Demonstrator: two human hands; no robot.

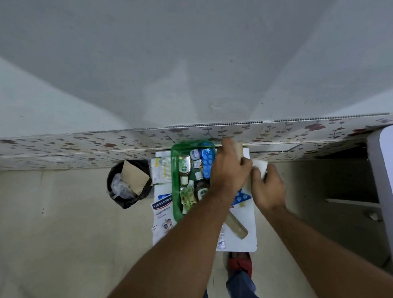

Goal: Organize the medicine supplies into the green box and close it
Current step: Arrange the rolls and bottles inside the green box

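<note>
A green box [174, 192] stands open on a small white table [250, 235], holding several bottles, a blue blister strip [206, 162] and sachets. My left hand [229, 170] hovers over the box's right side, gripping a beige roll [239, 150]. My right hand [268, 189], just to its right, holds a white bandage roll [260, 165]. The two hands touch at the fingertips. A Hansaplast packet [163, 211] and a white-green carton [160, 171] lie left of the box. A tan roll [236, 223], another blue blister strip [241, 197] and a foil strip [221, 240] lie on the table's right side.
A black bin [127, 184] with brown paper and plastic stands on the floor left of the table. A floral-patterned ledge [80, 144] runs behind. A white piece of furniture [388, 178] is at the right. My feet [240, 264] are below the table's near edge.
</note>
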